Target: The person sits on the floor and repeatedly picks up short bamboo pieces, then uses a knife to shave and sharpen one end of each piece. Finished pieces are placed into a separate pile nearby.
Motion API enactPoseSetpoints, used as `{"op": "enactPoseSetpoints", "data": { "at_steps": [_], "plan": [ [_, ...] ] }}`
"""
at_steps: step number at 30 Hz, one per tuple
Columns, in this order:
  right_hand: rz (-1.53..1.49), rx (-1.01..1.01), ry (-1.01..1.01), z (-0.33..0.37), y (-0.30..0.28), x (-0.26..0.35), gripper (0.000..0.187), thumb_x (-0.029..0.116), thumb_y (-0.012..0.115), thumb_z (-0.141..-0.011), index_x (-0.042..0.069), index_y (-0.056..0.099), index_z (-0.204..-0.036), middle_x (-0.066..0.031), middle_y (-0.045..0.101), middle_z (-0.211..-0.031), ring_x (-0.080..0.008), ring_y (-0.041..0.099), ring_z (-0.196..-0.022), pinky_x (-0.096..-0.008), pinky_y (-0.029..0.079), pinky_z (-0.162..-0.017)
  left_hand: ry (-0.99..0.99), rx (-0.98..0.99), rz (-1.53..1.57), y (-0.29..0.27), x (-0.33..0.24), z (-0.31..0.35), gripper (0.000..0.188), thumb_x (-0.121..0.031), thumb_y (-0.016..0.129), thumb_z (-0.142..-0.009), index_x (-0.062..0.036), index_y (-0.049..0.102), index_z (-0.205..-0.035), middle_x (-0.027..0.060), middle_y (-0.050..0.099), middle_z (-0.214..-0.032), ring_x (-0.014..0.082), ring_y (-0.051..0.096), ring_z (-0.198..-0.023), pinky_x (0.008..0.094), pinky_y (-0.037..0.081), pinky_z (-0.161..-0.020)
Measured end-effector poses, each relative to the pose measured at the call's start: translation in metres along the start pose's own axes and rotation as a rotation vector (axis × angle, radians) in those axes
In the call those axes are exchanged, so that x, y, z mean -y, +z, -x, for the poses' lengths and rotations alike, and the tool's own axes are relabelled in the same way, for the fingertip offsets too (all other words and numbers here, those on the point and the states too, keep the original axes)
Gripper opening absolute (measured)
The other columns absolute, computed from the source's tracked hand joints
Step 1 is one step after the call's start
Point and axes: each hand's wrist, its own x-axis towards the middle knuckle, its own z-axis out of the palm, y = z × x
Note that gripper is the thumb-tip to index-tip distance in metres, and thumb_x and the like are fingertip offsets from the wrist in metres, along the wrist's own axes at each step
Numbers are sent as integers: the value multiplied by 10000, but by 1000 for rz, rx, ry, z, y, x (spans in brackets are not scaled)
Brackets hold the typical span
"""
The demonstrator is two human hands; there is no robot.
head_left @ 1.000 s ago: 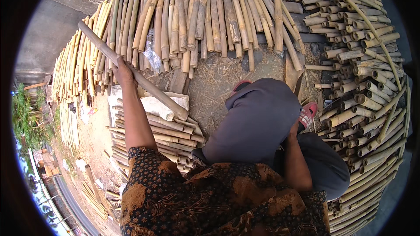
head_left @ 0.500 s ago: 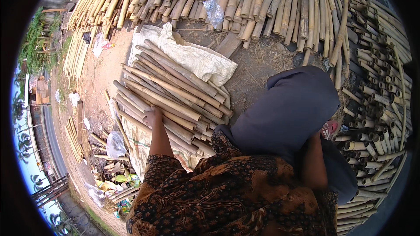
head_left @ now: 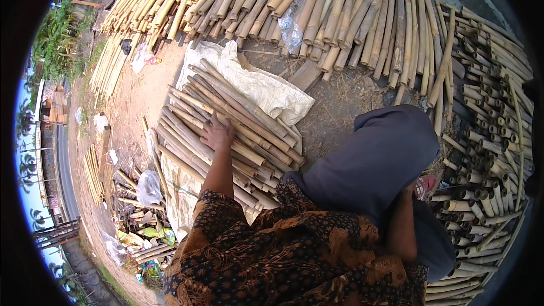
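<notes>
A pile of cut bamboo poles [head_left: 243, 130] lies slantwise on a pale woven sack [head_left: 269, 90]. My left hand [head_left: 217, 132] rests on the middle of this pile, palm down and fingers apart, gripping no pole. On the right, my right forearm [head_left: 402, 229] reaches up beside my bent knee [head_left: 379, 141]. Only a bit of my right hand [head_left: 409, 186] shows near my foot and its reddish sandal [head_left: 425, 186]; the knee hides its fingers.
Long bamboo poles [head_left: 317, 5] are stacked across the far side. More bamboo, with hollow ends [head_left: 487, 153] showing, is piled at the right. To the left lie a clear plastic bag [head_left: 149, 187], scattered litter [head_left: 147, 238] and a small bundle of thin sticks [head_left: 94, 174].
My left hand has moved right and away from me across the pile, and its fingers have spread. The view has shifted slightly; my right arm stays by the knee.
</notes>
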Motion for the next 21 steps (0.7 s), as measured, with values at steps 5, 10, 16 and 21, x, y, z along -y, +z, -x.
{"op": "enactPoseSetpoints", "data": {
  "at_steps": [5,10,16,21],
  "plan": [
    [-9,12,-6,0,1,7,392,345,644,-880,-47,647,-858,-236,697,-836,-391,687,-787,-477,510,-718,89,277,-255,-10,-51,3,635,-544,523,-973,-186,490,-1496,205,464,-1517,401,332,-1459,558,195,-1197],
    [-8,28,-10,-5,3,2,404,352,637,-886,-50,649,-861,-243,698,-839,-397,691,-793,-482,510,-722,220,352,-359,-7,-59,40,563,-521,540,-968,-149,584,-1389,190,553,-1422,365,393,-1424,568,182,-1203],
    [-27,53,-73,-9,16,6,417,361,629,-894,-55,651,-865,-253,699,-844,-404,695,-800,-487,511,-727,336,235,-274,3,-42,52,484,-573,545,-946,-217,675,-1248,200,576,-1359,366,465,-1341,591,216,-1167],
    [70,3,-34,16,19,47,431,330,623,-886,-94,663,-955,-338,690,-975,-459,681,-1035,-506,524,-883,454,350,-253,4,-47,27,572,-585,625,-900,-265,526,-1364,193,701,-1184,395,642,-1157,543,469,-989]
  ]
}}
